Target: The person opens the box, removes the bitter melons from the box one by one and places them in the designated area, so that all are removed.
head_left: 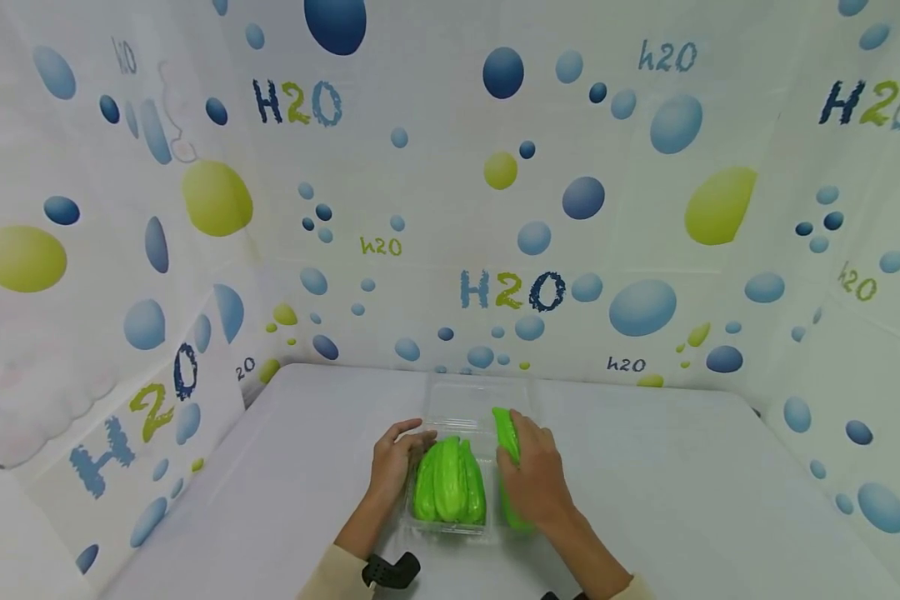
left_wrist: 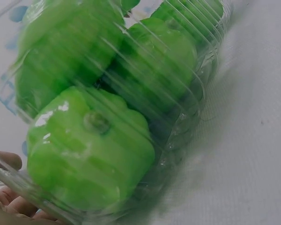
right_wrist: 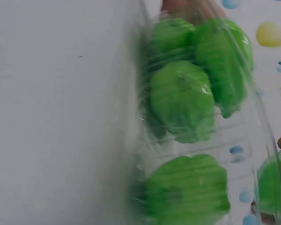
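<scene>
cream sleeve lay nearest; beyond it sat the clear container with green peppers inside.

left hand bent at the container's left rim, firmness of hold couldn't be told; right hand curled round one pepper at its right side. good handling, as judged: thin wall steadied lightly, held pepper eased past its neighbours without squeezing.

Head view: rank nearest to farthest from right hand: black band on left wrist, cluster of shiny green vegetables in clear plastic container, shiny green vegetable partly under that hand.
1. Shiny green vegetable: partly under the right hand.
2. Green cluster: left of that hand.
3. Black band: farther left, lower in view.
</scene>
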### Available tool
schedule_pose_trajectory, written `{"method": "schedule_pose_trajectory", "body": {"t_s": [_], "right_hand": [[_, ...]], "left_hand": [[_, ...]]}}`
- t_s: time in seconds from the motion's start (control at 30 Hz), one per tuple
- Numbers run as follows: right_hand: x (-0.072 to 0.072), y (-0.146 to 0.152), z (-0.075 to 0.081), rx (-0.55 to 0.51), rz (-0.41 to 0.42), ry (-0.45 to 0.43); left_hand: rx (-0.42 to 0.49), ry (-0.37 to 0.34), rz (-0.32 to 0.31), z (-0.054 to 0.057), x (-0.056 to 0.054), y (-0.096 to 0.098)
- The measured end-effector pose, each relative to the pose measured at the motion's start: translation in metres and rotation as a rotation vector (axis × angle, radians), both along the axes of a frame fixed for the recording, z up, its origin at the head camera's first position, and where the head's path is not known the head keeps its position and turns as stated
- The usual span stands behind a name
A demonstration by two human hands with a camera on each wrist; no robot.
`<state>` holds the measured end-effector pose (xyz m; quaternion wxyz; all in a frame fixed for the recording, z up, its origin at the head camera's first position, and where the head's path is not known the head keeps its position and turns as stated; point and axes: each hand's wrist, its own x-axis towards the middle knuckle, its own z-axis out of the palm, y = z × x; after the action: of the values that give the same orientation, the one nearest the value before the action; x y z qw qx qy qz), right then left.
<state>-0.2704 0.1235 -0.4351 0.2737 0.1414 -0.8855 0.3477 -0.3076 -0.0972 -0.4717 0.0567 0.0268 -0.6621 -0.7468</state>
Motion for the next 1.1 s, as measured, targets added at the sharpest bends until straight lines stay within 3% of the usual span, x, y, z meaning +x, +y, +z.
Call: {"method": "schedule_pose_trajectory", "body": {"t_s": [0.27,0.7,1.1], "right_hand": [[-0.004,0.018,0.011,-0.097,-0.088,-0.155],[-0.009,0.038,0.001,-0.205,-0.156,-0.197],[-0.009,0.053,0.001,-0.445,-0.165,-0.326]], "left_hand": [[0.003,0.007,0.011,-0.002,-0.002,0.001],[-0.003,0.006,0.006,-0.002,0.0,0.001],[-0.014,0.018,0.009,-0.003,-0.001,0.002]]}}
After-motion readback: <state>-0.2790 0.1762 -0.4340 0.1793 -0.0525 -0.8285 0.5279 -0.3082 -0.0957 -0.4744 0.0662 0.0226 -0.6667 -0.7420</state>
